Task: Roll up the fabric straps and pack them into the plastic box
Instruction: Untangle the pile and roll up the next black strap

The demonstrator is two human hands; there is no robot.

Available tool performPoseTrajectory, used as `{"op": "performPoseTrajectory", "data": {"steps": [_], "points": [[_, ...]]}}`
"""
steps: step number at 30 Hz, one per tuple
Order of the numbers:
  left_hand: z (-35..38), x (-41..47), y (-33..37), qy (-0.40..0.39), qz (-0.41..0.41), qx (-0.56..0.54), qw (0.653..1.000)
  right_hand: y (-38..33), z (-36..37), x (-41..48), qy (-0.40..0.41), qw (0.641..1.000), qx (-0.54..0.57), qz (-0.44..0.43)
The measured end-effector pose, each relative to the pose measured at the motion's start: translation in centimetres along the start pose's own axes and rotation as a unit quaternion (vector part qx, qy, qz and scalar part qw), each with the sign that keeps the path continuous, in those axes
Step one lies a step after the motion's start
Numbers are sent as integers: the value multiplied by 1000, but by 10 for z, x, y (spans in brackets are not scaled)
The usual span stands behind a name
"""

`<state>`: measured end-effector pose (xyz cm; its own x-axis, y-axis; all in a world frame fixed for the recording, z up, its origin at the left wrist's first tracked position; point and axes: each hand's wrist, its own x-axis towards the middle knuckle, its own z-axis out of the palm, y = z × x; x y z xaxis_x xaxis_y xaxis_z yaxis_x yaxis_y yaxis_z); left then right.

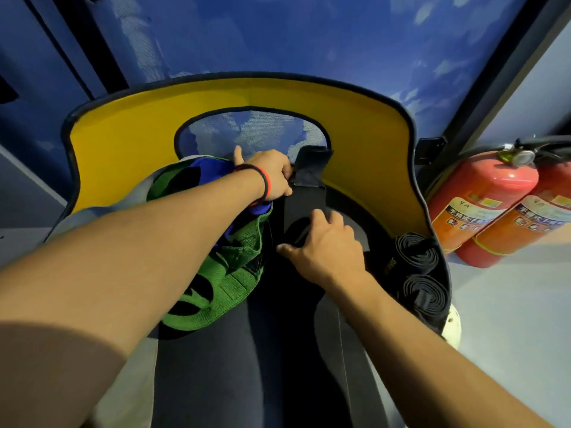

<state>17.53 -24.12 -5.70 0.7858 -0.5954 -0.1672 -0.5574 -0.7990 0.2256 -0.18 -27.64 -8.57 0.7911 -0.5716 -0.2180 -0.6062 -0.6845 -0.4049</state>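
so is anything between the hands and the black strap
Nothing visible: the left hand grips the black strap at its far end, the right hand holds its rolled end. The green mesh lies beside it.

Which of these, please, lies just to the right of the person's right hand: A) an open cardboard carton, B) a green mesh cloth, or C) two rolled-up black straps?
C: the two rolled-up black straps sit just right of the right hand, while the green mesh cloth lies on its left side.
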Motion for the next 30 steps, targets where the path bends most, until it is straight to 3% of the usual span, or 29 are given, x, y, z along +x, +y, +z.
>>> {"op": "performPoseTrajectory", "data": {"steps": [4, 12, 16, 20, 24, 30], "points": [[4, 21, -6, -11, -25, 27, 999, -7, 17, 2, -33, 996, -78, 0], [24, 42, -9, 27, -77, 115, 990, -5, 26, 12, 18, 993, -116, -25], [5, 29, -12, 102, -40, 63, 992, 1, 25, 13, 17, 995, -98, -30], [-16, -36, -15, 165, 37, -76, 983, 8, 19, 0, -14, 999, -28, -37], [-17, -124, -21, 108, 80, -167, 977, 21, 14, -32, -51, 997, -5, -63], [19, -218, -11, -63, 43, -228, 971, 46, 9, -83, -87, 991, -29, -93]]}}
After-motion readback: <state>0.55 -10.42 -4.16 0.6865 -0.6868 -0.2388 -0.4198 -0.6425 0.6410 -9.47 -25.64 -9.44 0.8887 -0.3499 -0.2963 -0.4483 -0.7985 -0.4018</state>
